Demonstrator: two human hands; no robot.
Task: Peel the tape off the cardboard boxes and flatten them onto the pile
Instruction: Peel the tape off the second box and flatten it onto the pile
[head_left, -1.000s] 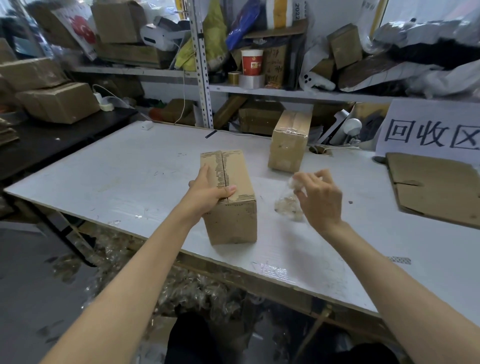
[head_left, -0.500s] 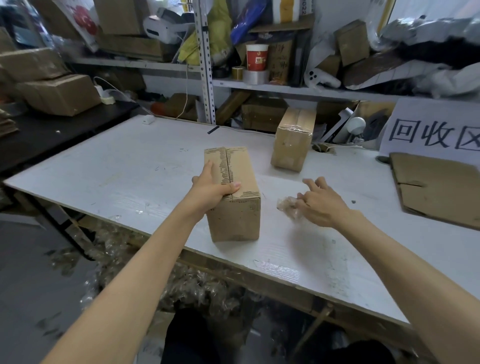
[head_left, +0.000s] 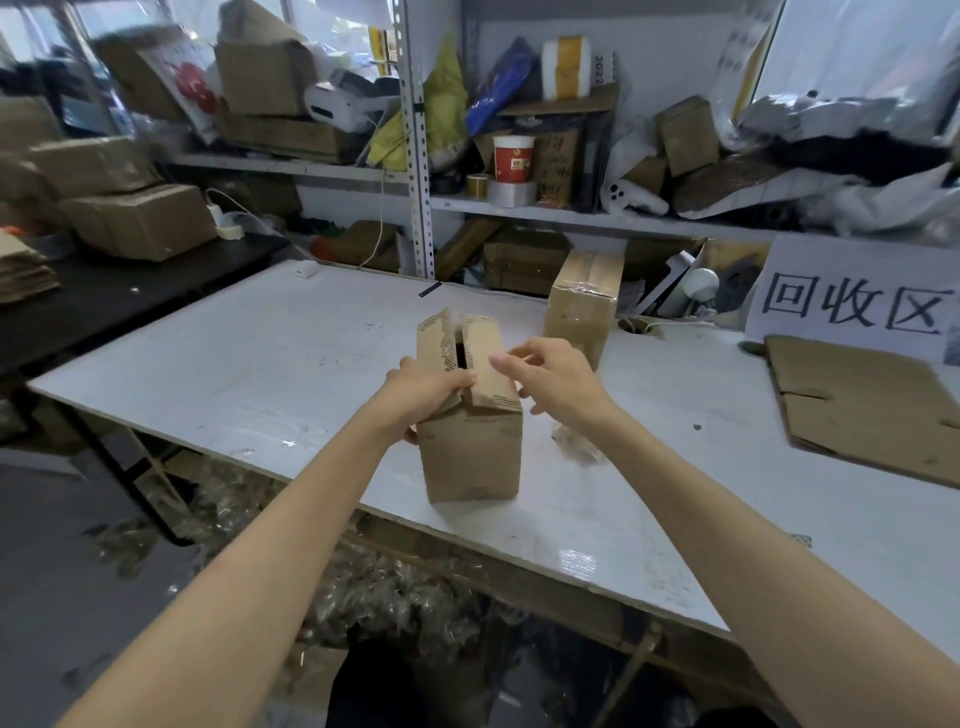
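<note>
A brown cardboard box (head_left: 472, 447) stands on the white table (head_left: 270, 364), its two top flaps parted with a dark gap between them. My left hand (head_left: 423, 389) grips the left flap at its near end and lifts it. My right hand (head_left: 553, 379) hovers over the right flap with fingers loosely curled, holding nothing. A crumpled ball of clear tape (head_left: 574, 441) lies on the table just right of the box, partly behind my right forearm. A second, still taped box (head_left: 584, 301) stands farther back. The pile of flattened cardboard (head_left: 862, 400) lies at the right.
A white sign with black characters (head_left: 852, 301) leans behind the pile. Cluttered metal shelves (head_left: 519, 208) run along the back. More boxes (head_left: 140, 218) sit on a black table at the left. Heaps of discarded tape (head_left: 363, 587) cover the floor under the table.
My right hand left the tape ball on the table and moved up over the box. My left hand shifted from holding the box's side to pulling the left flap open.
</note>
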